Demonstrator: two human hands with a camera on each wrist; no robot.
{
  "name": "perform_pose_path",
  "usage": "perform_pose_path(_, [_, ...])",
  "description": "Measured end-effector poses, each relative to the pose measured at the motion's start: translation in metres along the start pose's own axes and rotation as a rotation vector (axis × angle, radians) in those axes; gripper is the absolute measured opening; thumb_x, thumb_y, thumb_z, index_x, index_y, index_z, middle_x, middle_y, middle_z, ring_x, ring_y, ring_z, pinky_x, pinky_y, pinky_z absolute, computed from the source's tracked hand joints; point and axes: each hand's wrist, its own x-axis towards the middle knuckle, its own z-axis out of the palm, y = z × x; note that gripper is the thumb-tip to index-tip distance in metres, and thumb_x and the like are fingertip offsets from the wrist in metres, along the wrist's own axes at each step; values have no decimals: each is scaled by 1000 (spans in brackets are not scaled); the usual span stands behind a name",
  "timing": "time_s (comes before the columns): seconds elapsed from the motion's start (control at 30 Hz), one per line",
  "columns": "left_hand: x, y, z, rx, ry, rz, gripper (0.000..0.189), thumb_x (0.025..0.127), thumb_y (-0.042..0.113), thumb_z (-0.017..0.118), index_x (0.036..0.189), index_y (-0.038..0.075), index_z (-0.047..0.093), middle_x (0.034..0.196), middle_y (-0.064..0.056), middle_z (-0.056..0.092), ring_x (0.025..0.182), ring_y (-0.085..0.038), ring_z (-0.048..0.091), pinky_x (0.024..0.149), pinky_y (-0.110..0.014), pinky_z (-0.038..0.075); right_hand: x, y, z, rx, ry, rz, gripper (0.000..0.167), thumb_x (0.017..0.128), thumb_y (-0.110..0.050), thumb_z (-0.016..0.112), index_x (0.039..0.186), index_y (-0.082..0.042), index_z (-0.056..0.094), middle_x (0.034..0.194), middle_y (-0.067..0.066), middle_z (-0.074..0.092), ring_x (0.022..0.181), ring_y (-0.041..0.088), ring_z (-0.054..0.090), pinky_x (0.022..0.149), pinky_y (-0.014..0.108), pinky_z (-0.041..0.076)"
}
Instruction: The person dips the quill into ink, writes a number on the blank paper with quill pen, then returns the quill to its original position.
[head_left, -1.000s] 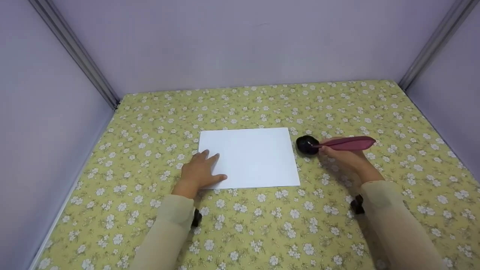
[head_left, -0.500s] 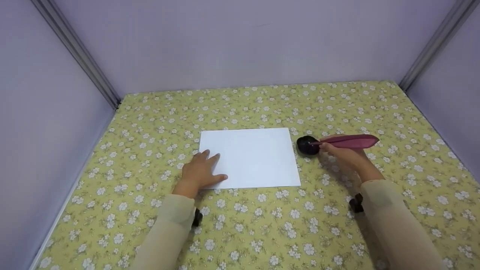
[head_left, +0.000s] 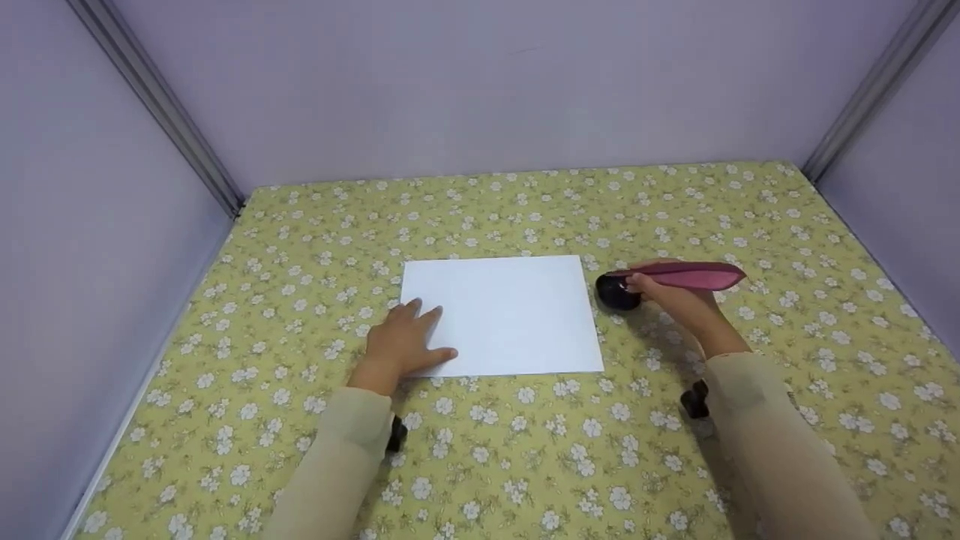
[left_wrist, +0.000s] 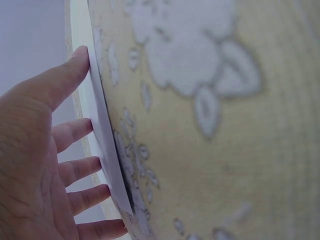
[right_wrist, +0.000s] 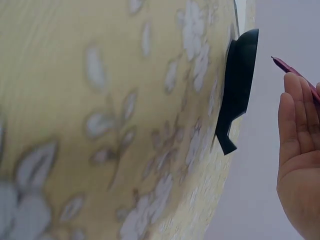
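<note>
Raised higher now, the feather pen [head_left: 694, 275] hangs above the black holder [head_left: 619, 295], pinched by the right grip [head_left: 681, 301]; the left grip [head_left: 399, 341], spread, touches paper [head_left: 516, 315].

Feather pen [head_left: 697, 277] — deep maroon, pinker along one side. Dish [head_left: 618, 297] solid black. Paper [head_left: 510, 315] plain white. Table covering [head_left: 487, 480] yellow-green — scattered white flowers, brownish sprigs. Walls [head_left: 450, 90] pale lavender, corner posts [head_left: 163, 105] grey. Sleeves [head_left: 330, 457] beige, wrist devices [head_left: 396, 433] black.

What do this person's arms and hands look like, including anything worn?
The left sleeve and right sleeve are long, pale beige and plain. A small black block shows at the left wrist's inner side, another at the right's. The left hand and right hand are gloveless.
</note>
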Motion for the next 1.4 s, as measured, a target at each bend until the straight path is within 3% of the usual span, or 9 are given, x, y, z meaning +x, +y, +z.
perform_pose_path(0.13, [-1,0,1,-8,-2,-7,81,85,63,56,150,21,32,155,-14,21,140,-37,20,100,-62,30,6,-4,8,5,-30,13,65,94,-50,53,139,-3,49,129,8,59,130,33,42,111,46,24])
perform_pose_path(0.27, [-1,0,2,-14,3,-11,81,85,63,57,150,21,32,155,-13,21,140,-37,19,101,-62,30,11,-9,19,48,-12,39,65,94,-49,54,139,-2,48,133,13,54,131,28,41,110,41,26])
perform_pose_path(0.5, [-1,-1,2,-13,3,-5,82,85,63,56,151,21,31,156,-14,20,140,-38,19,101,-63,30,20,-17,37,41,127,103,55,89,-48,63,124,-6,62,107,0,69,119,24,53,104,37,36])
perform_pose_path(0.6, [0,-1,2,-8,3,0,82,85,63,56,151,21,31,155,-14,20,140,-38,20,100,-63,31,25,-21,43,129,130,95,50,91,-41,62,126,-6,59,99,-6,68,117,22,55,102,34,39])
perform_pose_path(0.73, [1,-2,2,3,8,-2,81,85,64,56,150,22,33,155,-14,23,139,-37,22,98,-63,33,30,-23,52,232,113,26,45,94,-30,61,129,-2,55,99,-3,68,112,22,57,98,34,43])
perform_pose_path(0.9, [1,-2,3,17,11,-9,81,84,64,57,150,22,34,154,-13,24,139,-37,24,97,-63,34,33,-23,63,192,157,39,46,89,-35,66,125,-7,59,104,2,68,108,19,60,97,35,43])
perform_pose_path(0.97, [1,-2,3,17,8,-10,82,84,64,57,150,22,33,155,-13,23,139,-37,24,97,-63,34,33,-23,67,128,170,42,46,88,-38,68,123,-10,60,108,3,68,108,19,60,97,34,44])
perform_pose_path(1.4, [1,-2,4,1,11,-11,82,84,64,57,150,22,33,155,-13,22,139,-37,22,99,-62,32,46,-27,93,124,153,28,33,94,-21,60,123,-5,60,115,14,66,105,21,62,93,34,47])
